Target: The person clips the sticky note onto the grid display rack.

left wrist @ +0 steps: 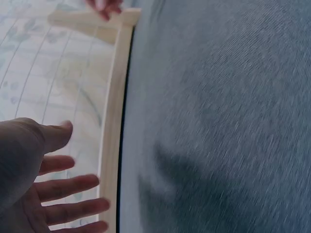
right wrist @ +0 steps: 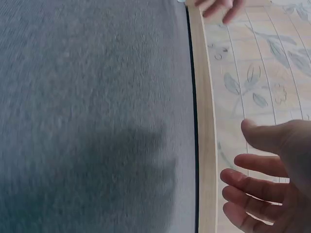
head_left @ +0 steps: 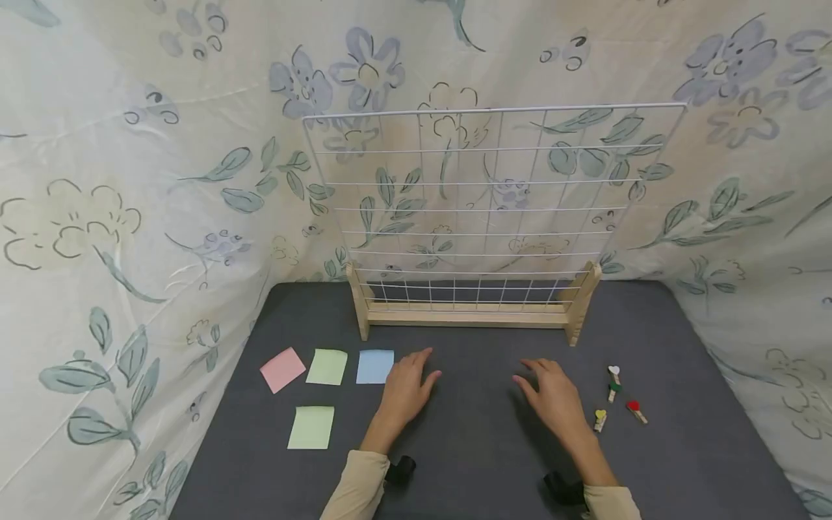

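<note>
My left hand (head_left: 404, 390) hovers over the dark table with fingers spread and nothing in it, just right of a blue sticky note (head_left: 375, 367). Farther left lie a pink note (head_left: 282, 370), a green note (head_left: 327, 366) and, nearer the front, another green note (head_left: 310, 428). Over the right side, my right hand (head_left: 555, 401) also holds nothing, its fingers loosely bent. Small wooden clothespins lie to its right: one with a yellow top (head_left: 600, 420), one with a red top (head_left: 636, 412), and a white-topped one (head_left: 614, 374) beside a green-topped one (head_left: 614, 390).
Behind both hands stands a white wire grid rack (head_left: 487, 209) on a wooden base (head_left: 464, 318), near the table's back edge. A flowered cloth (head_left: 162, 217) hangs behind and around the dark table (head_left: 474, 433).
</note>
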